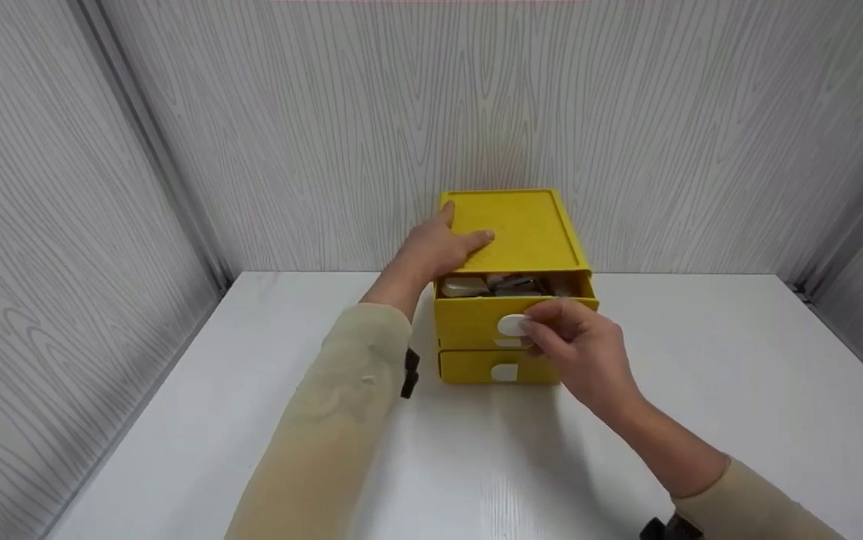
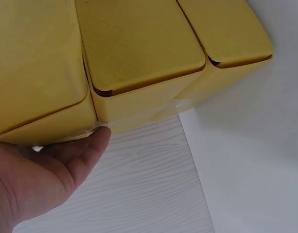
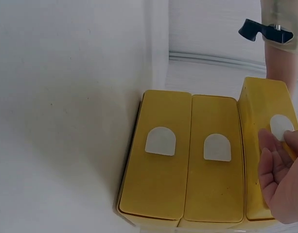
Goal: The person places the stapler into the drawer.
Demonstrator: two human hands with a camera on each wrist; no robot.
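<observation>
Left hand [image 2: 39, 177] against the corner of the yellow drawer box [image 2: 129, 53], above white table [image 2: 153, 189].

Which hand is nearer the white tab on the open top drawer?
Right. The right hand pinches the white tab; the left hand rests on the yellow box top, behind it.

Head view above, wrist views close, sharing drawer box [image 1: 510, 285]

Bright even light, soft shadows, wrist views w/ edge distortion.
</observation>
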